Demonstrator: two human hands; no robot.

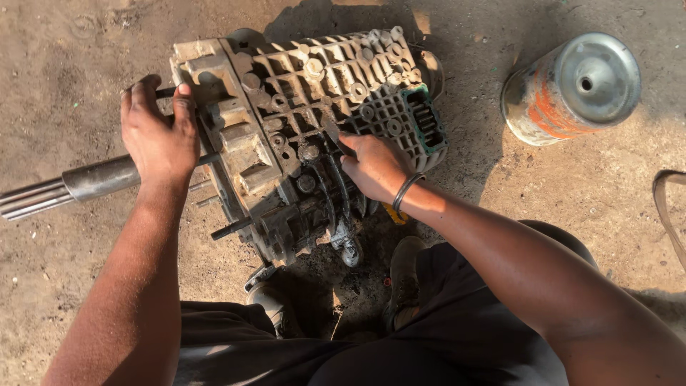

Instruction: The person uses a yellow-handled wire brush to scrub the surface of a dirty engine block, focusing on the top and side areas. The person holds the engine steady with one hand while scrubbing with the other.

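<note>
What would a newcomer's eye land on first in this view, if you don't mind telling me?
First, the big grimy gearbox casing lying on the dirt ground, its ribbed, bolt-studded face up. The left hand grips its left end above the splined shaft, while the right hand presses on its middle. At upper right, a metal can with orange markings lies on its side.

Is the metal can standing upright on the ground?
No, the metal can lies tipped on its side on the dirt, right of the gearbox.

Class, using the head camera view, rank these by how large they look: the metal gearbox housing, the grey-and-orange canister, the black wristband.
1. Gearbox housing
2. Canister
3. Wristband, on the right wrist, nearer the camera, yet clearly smallest.
</note>
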